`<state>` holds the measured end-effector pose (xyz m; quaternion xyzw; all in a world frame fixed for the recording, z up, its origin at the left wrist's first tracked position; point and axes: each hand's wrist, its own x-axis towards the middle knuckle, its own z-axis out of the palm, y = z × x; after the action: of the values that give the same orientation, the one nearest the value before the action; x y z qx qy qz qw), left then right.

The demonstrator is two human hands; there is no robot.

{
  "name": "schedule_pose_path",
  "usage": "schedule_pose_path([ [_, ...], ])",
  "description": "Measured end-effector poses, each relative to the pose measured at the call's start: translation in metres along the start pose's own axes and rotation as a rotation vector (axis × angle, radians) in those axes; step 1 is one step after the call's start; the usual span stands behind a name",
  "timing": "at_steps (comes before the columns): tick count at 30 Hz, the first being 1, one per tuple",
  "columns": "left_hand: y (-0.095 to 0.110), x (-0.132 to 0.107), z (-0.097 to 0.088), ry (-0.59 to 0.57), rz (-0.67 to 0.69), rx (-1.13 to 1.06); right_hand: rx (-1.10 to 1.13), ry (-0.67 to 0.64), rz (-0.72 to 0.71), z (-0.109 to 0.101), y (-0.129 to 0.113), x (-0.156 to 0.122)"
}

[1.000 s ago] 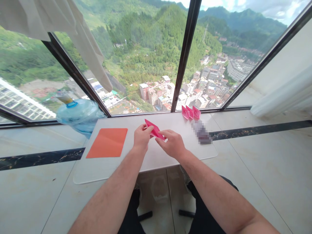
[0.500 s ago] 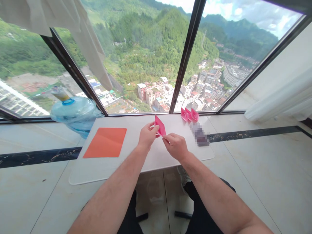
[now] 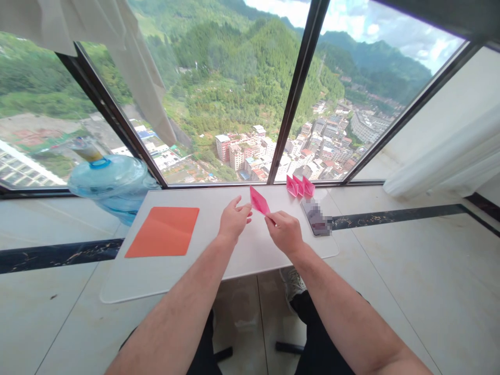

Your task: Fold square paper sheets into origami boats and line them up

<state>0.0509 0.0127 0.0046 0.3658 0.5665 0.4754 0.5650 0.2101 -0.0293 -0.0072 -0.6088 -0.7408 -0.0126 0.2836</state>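
A folded pink paper point(image 3: 259, 201) stands up over the middle of the white tabletop point(image 3: 156, 276). My right hand point(image 3: 284, 232) pinches its lower right end. Just left of the paper is my left hand point(image 3: 233, 221), fingers loosely spread and fingertips near the paper's left edge, holding nothing. A stack of orange paper sheets point(image 3: 163, 238) lies flat on the table to the left. Three folded pink paper pieces point(image 3: 299, 186) stand in a row at the table's far edge by the window.
A phone point(image 3: 316, 219) lies on the table right of my hands. A blue water jug point(image 3: 109, 183) lies on the sill at the left. Large windows rise behind the table, with a white curtain point(image 3: 441, 161) at the right. My legs are under the table.
My left hand has let go of the pink paper and opened. The right hand has tipped the paper up and keeps hold of it. The camera has tilted slightly.
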Motion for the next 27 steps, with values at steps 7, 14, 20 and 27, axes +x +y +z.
schedule_pose_path([
  [7,0.009,-0.005,-0.001,-0.030,-0.021,0.098,-0.242,-0.086,0.272,0.015,0.056,0.039],
  [14,0.006,-0.003,-0.002,-0.035,0.010,0.122,-0.257,-0.206,0.365,0.027,0.088,0.064],
  [20,0.004,-0.001,-0.004,-0.024,0.026,0.139,-0.255,-0.192,0.391,0.030,0.097,0.069],
  [27,0.009,-0.004,-0.002,-0.011,0.020,0.134,-0.257,-0.172,0.433,0.025,0.096,0.073],
])
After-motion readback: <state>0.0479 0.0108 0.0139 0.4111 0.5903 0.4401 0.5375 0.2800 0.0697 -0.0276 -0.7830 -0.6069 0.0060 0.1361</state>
